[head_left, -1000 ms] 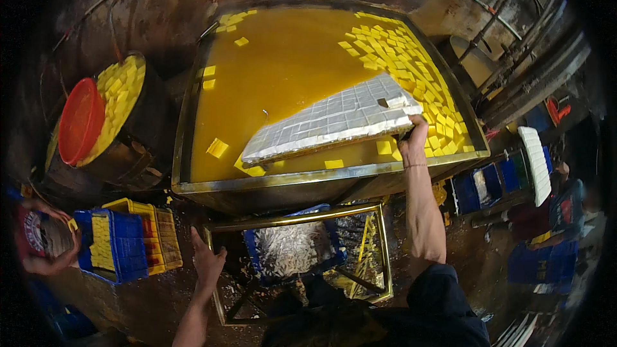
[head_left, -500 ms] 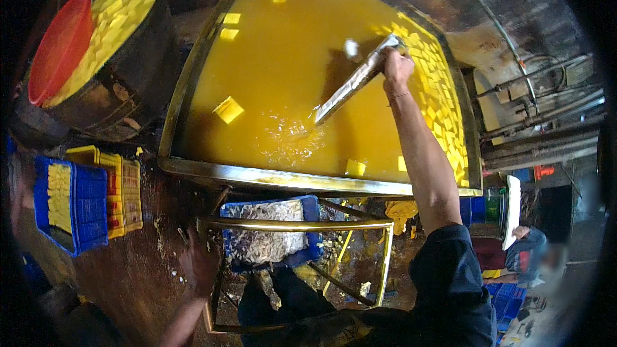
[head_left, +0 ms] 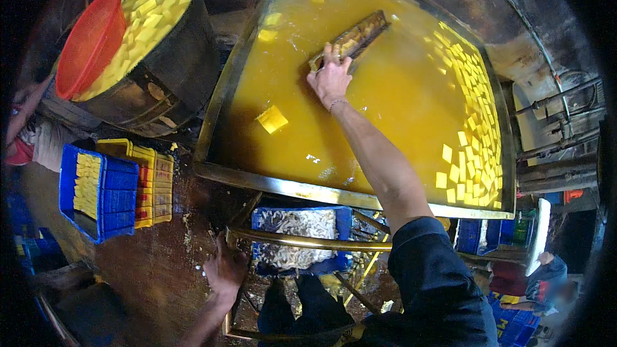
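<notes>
My right hand (head_left: 331, 81) grips one end of a long, narrow trough-like piece (head_left: 365, 32), its hollow side showing. It lies slantwise at the surface of the cloudy yellow liquid in a wide metal vat (head_left: 302, 188). Flat yellow blocks (head_left: 475, 148) crowd the vat's right side, and a single yellow block (head_left: 272, 119) floats at the left. Low at the left, my left hand (head_left: 225, 268) is beside a brass-coloured metal frame (head_left: 308, 239). Its fingers are bent, with what looks like a thin pale stick between them.
A dark barrel (head_left: 164, 77) of yellow blocks stands at the left with a red basket (head_left: 93, 45) on it. Blue (head_left: 116, 196) and yellow crates (head_left: 154, 183) sit below. Under the frame is a blue crate (head_left: 344, 225) of pale strips. Another person (head_left: 546, 283) is at the right.
My right hand has swung the trough-like piece left and away, turning its hollow side up. The blocks at the right have spread. The view has shifted, and my left hand remains by the frame.
</notes>
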Available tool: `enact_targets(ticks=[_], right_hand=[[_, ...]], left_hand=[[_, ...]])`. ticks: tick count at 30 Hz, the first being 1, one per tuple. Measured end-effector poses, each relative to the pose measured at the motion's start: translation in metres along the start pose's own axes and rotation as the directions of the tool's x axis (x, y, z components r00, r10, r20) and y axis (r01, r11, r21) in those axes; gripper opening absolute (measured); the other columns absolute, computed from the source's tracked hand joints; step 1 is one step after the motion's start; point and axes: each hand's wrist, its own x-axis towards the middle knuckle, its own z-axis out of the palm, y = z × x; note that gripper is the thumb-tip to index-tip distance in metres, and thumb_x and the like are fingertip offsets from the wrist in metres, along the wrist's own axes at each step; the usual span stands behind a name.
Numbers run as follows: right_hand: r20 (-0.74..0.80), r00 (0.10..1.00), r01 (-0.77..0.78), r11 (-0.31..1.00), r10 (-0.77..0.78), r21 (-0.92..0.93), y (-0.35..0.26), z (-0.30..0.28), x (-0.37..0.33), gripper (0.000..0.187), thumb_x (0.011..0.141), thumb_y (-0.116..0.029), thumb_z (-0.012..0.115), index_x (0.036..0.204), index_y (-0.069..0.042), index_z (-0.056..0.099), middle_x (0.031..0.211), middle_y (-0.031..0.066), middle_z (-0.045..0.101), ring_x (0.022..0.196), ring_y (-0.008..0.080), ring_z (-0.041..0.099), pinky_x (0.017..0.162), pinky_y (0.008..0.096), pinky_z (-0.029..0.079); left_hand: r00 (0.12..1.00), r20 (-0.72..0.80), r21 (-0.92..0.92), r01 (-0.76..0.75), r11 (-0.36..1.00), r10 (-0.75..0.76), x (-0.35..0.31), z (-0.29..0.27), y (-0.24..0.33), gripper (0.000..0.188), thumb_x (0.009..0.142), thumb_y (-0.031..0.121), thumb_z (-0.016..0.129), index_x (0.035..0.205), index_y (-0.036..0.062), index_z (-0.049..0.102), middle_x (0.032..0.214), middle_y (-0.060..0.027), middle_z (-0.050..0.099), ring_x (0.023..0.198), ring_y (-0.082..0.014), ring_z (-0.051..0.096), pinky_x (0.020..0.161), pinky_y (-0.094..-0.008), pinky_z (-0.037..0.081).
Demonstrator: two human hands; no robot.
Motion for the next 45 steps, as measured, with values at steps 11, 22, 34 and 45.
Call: enact_targets(ticks=[11, 22, 34, 45], right_hand=[[0.133, 0.913, 0.345, 0.904, -0.386, 0.252, -0.017, -0.139, -0.047, 0.077, 0.065, -0.012, 0.065, 0.140, -0.019, 0.047, 0.134, 0.0075, 0.057, 0.123, 0.0332, 0.046, 0.095, 0.0508, 0.050], [-0.004, 0.827, 0.517, 0.757, -0.562, 0.401, 0.036, -0.410, -0.072, 0.064, 0.060, -0.007, 0.065, 0.124, -0.007, 0.064, 0.110, 0.0210, 0.068, 0.106, 0.0386, 0.063, 0.099, 0.0397, 0.048], [0.218, 0.460, 0.824, 0.505, -0.861, 0.256, -0.003, -0.596, -0.516, 0.053, 0.084, -0.062, 0.050, 0.120, -0.027, 0.068, 0.139, -0.0011, 0.057, 0.100, 0.0264, 0.059, 0.072, 0.0385, 0.047], [0.437, 0.896, -0.148, 0.871, -0.082, 0.468, 0.063, -0.403, -0.645, 0.046, 0.078, -0.014, 0.074, 0.121, -0.003, 0.062, 0.122, 0.0173, 0.060, 0.109, 0.0292, 0.058, 0.094, 0.0414, 0.047]], left_hand=[[0.935, -0.293, -0.074, -0.229, 0.971, 0.198, 0.002, 0.064, -0.064, 0.050, 0.080, 0.026, 0.069, 0.123, 0.0080, 0.050, 0.091, -0.0237, 0.067, 0.075, -0.0441, 0.065, 0.060, -0.0538, 0.052], [0.585, -0.687, -0.241, -0.743, 0.624, 0.432, -0.013, -0.020, 0.150, 0.077, 0.076, 0.019, 0.072, 0.141, -0.0039, 0.036, 0.141, -0.0279, 0.039, 0.131, -0.0420, 0.039, 0.109, -0.0481, 0.035], [0.753, -0.105, -0.697, 0.410, -0.588, 0.650, -0.235, 0.027, 0.197, 0.088, 0.086, 0.080, 0.035, 0.145, 0.0156, 0.040, 0.142, -0.0153, 0.048, 0.127, -0.0348, 0.048, 0.107, -0.0552, 0.037], [0.882, 0.447, -0.768, 0.463, -0.443, 0.148, -0.416, 0.111, -0.112, 0.033, 0.091, 0.037, 0.067, 0.104, 0.0070, 0.065, 0.077, -0.0016, 0.063, 0.066, -0.0129, 0.062, 0.057, -0.0288, 0.051]])
